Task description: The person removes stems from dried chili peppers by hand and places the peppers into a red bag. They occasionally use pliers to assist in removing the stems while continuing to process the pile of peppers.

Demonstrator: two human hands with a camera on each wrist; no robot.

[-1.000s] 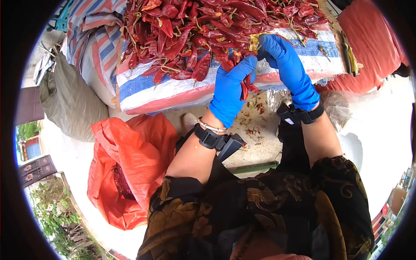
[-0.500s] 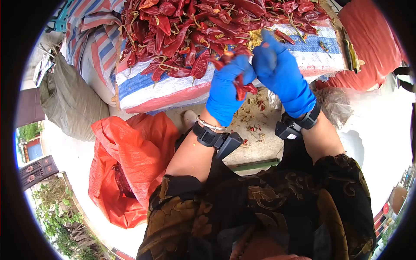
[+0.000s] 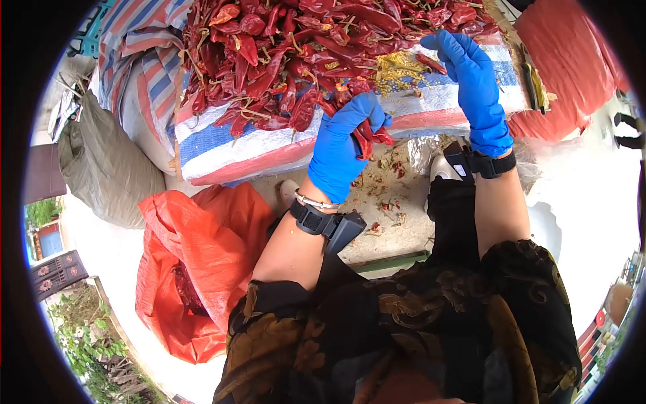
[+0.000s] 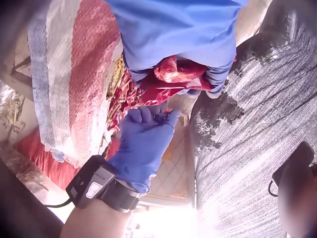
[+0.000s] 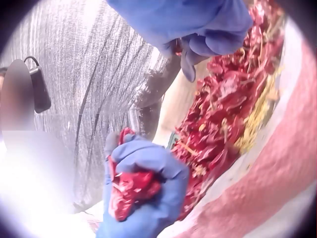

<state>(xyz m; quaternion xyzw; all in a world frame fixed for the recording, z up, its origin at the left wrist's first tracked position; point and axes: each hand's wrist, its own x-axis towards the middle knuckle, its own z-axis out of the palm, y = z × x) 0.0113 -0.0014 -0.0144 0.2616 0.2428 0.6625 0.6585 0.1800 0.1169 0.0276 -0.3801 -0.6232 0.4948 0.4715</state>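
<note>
My left hand (image 3: 341, 149), in a blue glove, grips several dried red chili peppers (image 3: 365, 140) just off the front edge of the pile. In the right wrist view a wrinkled red chili (image 5: 130, 191) pokes out of that curled hand. The gloved right hand (image 3: 473, 87) is raised over the right part of the striped sheet, apart from the left, its fingers bent toward the left. A small red bit (image 5: 179, 47) shows by its fingers; I cannot tell whether they hold it. A big heap of dried chilies (image 3: 289, 60) lies beyond both hands.
Yellow seeds (image 3: 397, 71) lie on the striped woven sheet (image 3: 235, 153) beside the heap. A red sack (image 3: 208, 222) with chilies inside stands open at lower left, a grey-green sack (image 3: 108, 161) behind it. Another red sack (image 3: 572, 74) sits at right. Scraps litter the floor below.
The hands were together at the chilies; the right has pulled away, up and to the right. The left, still gripping chilies, has shifted slightly left. More of the yellow seeds now shows.
</note>
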